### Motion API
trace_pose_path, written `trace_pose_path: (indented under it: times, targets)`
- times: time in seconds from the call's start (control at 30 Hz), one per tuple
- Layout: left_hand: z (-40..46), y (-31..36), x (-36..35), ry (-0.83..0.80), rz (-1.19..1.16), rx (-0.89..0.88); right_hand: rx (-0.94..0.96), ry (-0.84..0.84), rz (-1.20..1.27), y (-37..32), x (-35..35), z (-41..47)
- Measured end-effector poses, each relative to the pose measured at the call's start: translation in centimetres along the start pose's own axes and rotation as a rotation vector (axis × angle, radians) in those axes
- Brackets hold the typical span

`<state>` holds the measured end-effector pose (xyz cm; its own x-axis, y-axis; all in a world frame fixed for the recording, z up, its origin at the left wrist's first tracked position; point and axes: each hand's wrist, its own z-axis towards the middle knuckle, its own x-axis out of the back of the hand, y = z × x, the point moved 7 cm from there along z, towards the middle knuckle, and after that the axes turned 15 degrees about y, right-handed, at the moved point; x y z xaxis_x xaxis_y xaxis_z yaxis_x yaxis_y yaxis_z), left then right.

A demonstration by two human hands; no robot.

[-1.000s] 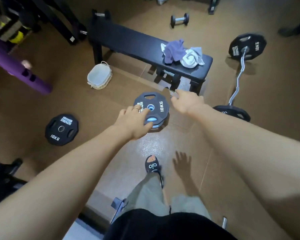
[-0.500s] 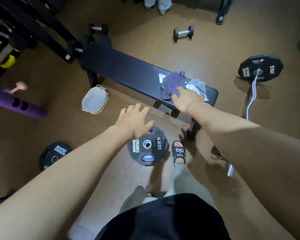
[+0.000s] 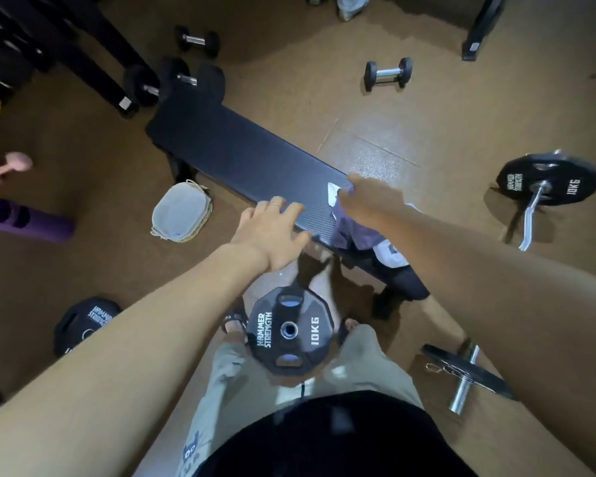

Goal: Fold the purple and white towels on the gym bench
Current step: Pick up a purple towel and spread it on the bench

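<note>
The black gym bench (image 3: pixel 241 156) runs diagonally across the floor. A crumpled purple towel (image 3: pixel 351 234) lies on the bench's near right end. A white towel (image 3: pixel 389 252) peeks out beside and under it, one corner showing at the far side. My right hand (image 3: pixel 372 201) lies on top of the purple towel, dark and blurred, so its finger grip is unclear. My left hand (image 3: pixel 272 232) hovers over the bench's near edge just left of the towels, fingers spread and holding nothing.
A 10 kg weight plate (image 3: pixel 289 333) lies by my feet. A curl bar with a plate (image 3: pixel 547 182) is on the right, another plate (image 3: pixel 86 321) lies at left. Dumbbells (image 3: pixel 387 74) sit beyond the bench, a white pouch (image 3: pixel 181 215) beside it, and a purple mat (image 3: pixel 25 222) at left.
I have stepped closer to the bench. My right hand has moved further over the purple towel. My left hand has risen from above the floor plate to the bench edge.
</note>
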<state>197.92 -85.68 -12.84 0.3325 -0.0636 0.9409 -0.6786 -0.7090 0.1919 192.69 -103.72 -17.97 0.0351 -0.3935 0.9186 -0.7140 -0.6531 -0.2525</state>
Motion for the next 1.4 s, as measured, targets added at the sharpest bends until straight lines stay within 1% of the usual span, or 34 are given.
trace_pose_path:
  times: [0.07, 0.13, 0.23, 0.33, 0.4, 0.47, 0.63, 0.7, 0.77, 0.83, 0.9, 0.97, 1.03, 1.1, 1.17, 1.23, 1.3, 1.4]
  targets:
    - [2.8, -2.7, -0.3, 0.007, -0.008, -0.013, -0.029, -0.021, -0.036, -1.0, -1.0, 2.2]
    - [5.4, -5.6, -0.9, 0.02, -0.02, -0.018, -0.069, -0.001, -0.041, -1.8, -2.0, 4.3]
    - [9.0, -9.0, -2.4, 0.017, 0.028, -0.095, -0.123, 0.003, -0.049, -2.4, -4.0, 7.2]
    - [12.6, -10.4, -5.1, -0.049, 0.006, -0.137, -0.183, -0.037, -0.057, -1.8, -6.9, 10.2]
    - [14.8, -10.5, -7.6, -0.093, -0.073, -0.131, -0.195, -0.079, -0.097, -0.9, -9.5, 12.5]
    - [17.1, -10.1, -11.0, -0.134, -0.165, -0.124, -0.187, -0.13, -0.157, 0.1, -12.5, 14.7]
    - [23.9, -8.7, -21.2, -0.207, -0.359, -0.113, -0.075, -0.332, -0.401, 3.3, -20.7, 18.6]
    - [26.5, -8.3, -24.7, -0.222, -0.419, -0.113, -0.002, -0.348, -0.443, 3.9, -23.0, 20.6]
    - [28.8, -8.0, -27.6, -0.229, -0.51, -0.121, 0.014, -0.291, -0.38, 3.6, -23.9, 23.3]
    - [30.8, -7.7, -30.0, -0.244, -0.637, -0.132, -0.064, -0.249, -0.17, 2.9, -23.9, 26.0]
    - [32.3, -7.4, -31.8, -0.253, -0.745, -0.15, -0.087, -0.27, -0.008, 1.9, -24.0, 28.4]
    - [33.4, -6.9, -33.2, -0.216, -0.811, -0.191, -0.049, -0.285, 0.058, 1.1, -24.5, 30.5]
    - [34.3, -5.9, -34.5, -0.141, -0.801, -0.24, -0.014, -0.304, 0.004, 1.8, -25.6, 31.8]
    - [34.5, -4.8, -35.1, -0.059, -0.758, -0.278, 0.019, -0.33, -0.113, 3.3, -26.7, 32.2]
    - [34.2, -3.6, -35.2, 0.012, -0.761, -0.304, 0.034, -0.33, -0.207, 5.0, -26.3, 31.7]
    - [33.4, -2.5, -35.5, 0.025, -0.789, -0.307, 0.017, -0.404, -0.239, 6.6, -25.5, 29.6]
    - [32.9, -2.1, -35.9, 0.058, -0.768, -0.287, 0.013, -0.465, -0.264, 8.7, -24.9, 27.4]
    - [32.3, -1.5, -36.0, 0.063, -0.745, -0.27, 0.026, -0.385, -0.162, 10.9, -24.5, 25.8]
